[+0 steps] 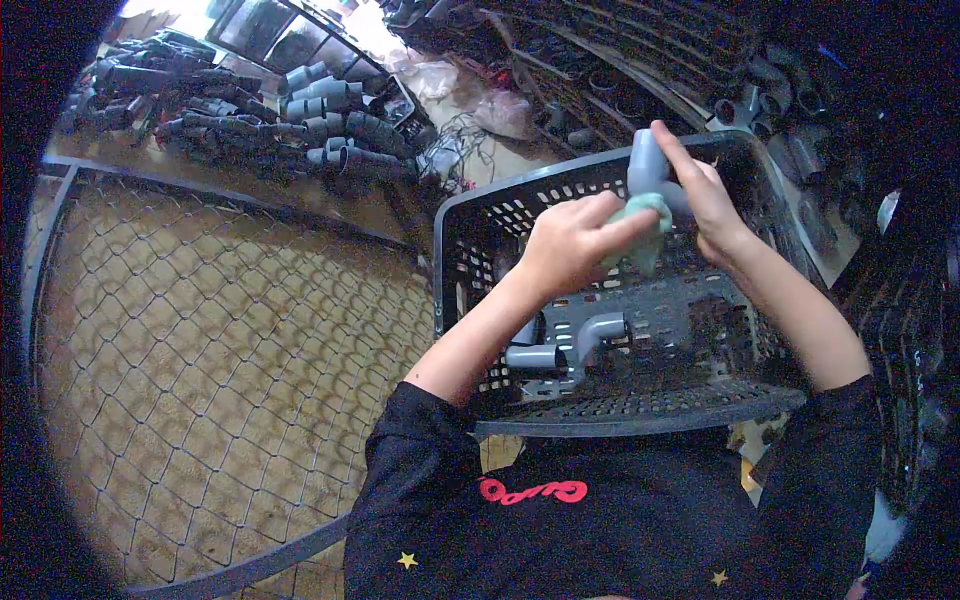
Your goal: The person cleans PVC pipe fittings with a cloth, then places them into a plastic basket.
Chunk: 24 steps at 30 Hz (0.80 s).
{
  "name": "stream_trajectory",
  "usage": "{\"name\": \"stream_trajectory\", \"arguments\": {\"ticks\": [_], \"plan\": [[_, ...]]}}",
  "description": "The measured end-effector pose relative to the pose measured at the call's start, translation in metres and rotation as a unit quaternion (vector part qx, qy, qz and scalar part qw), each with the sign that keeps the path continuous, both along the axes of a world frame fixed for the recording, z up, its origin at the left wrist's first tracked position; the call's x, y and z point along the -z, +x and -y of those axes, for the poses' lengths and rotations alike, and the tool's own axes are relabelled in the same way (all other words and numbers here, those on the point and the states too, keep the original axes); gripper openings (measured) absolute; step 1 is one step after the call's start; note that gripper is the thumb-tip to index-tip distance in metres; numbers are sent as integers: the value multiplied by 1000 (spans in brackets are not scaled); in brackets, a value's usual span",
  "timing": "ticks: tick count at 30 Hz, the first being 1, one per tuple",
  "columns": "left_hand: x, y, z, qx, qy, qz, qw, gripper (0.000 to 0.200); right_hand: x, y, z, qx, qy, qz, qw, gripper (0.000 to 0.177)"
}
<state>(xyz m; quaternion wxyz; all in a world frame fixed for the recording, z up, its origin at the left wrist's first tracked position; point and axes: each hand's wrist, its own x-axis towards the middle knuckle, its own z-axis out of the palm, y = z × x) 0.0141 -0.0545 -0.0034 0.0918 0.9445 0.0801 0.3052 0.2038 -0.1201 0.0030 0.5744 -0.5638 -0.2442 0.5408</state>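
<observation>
Over a black plastic crate [470,200], my right hand [712,205] is closed on a grey pipe fitting [648,160], whose straight end points up and away from me. My left hand [575,240] grips a pale green cloth [645,215] and presses it against the lower part of that fitting. Part of the fitting is hidden behind the cloth and fingers. Below my left forearm, inside the crate, lie a few grey bent pipe fittings [603,328]; one open end [535,357] faces right.
A metal frame with wire mesh [220,370] stands at the left. Many grey pipe fittings [325,100] are heaped on the floor at the back left. Clear plastic bags [500,112] lie beyond the crate. More pipe pieces [795,150] are piled at the back right.
</observation>
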Motion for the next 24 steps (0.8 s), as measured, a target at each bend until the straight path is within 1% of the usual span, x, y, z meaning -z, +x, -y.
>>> {"name": "stream_trajectory", "arguments": {"ticks": [2,3,6,7,10,11,14,15,18,19,22,23,24], "plan": [[-4,0,1,13,61,11,998,50,1,-5,-3,-2,-28,-10,1000,56],[-6,-1,1,4,53,9,999,48,6,-5,-3,-29,0,25,999,56],[-3,0,-3,-66,-57,78,993,50,20,-7,-5,-109,81,125,983,60],[-6,-1,-6,-63,-89,83,991,52,19,-12,-1,-119,81,148,978,65],[1,-5,-10,-53,-100,97,989,54,9,-10,-3,-136,10,170,976,66],[3,-4,-10,-45,-93,98,990,54,5,-18,1,-83,20,100,991,66],[9,-6,-7,-28,-88,83,992,53,3,-9,-2,-69,51,105,991,66],[9,-7,-8,-9,-78,88,993,52,4,-3,-2,-111,87,151,978,67],[6,-7,-9,-32,-59,104,992,52,8,1,-2,-192,44,236,951,68],[4,-6,-8,-51,-92,111,988,52,9,-1,-1,-210,45,234,948,69],[5,-7,-8,-53,-102,124,986,51,-4,-9,0,-168,31,207,963,69],[8,-6,-8,-46,-84,120,988,52,-9,-10,1,-130,37,147,980,71],[9,-5,-7,-40,-90,109,989,52,-8,-8,-1,-115,18,114,987,71]]}}
